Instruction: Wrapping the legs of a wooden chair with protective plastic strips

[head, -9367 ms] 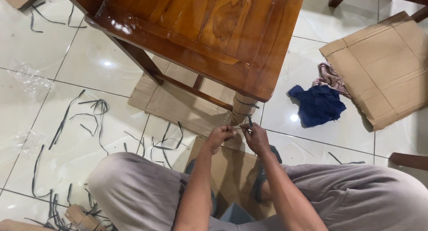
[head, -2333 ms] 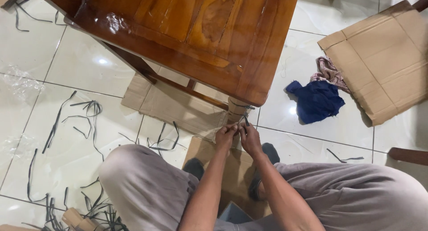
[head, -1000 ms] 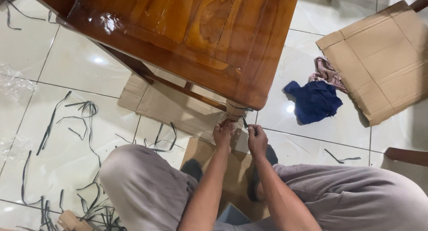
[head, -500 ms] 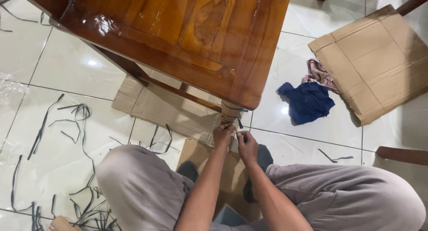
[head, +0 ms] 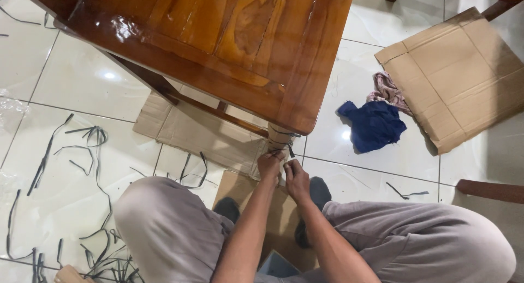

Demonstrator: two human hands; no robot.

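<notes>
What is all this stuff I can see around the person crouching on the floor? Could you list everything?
Wooden table: one, glossy brown, top centre.
Wrapped table leg: one, tan, under the table's near corner.
Flat cardboard: one, tan, on the floor beneath the table.
Cardboard sheet: one, tan, right.
Blue cloth: one, beside that sheet.
Pinkish cloth: one, partly under the sheet.
Black strips: many, scattered on the white tiles, left.
Left hand: at the wrapped leg, fingers curled.
Right hand: just below it, curled.
</notes>
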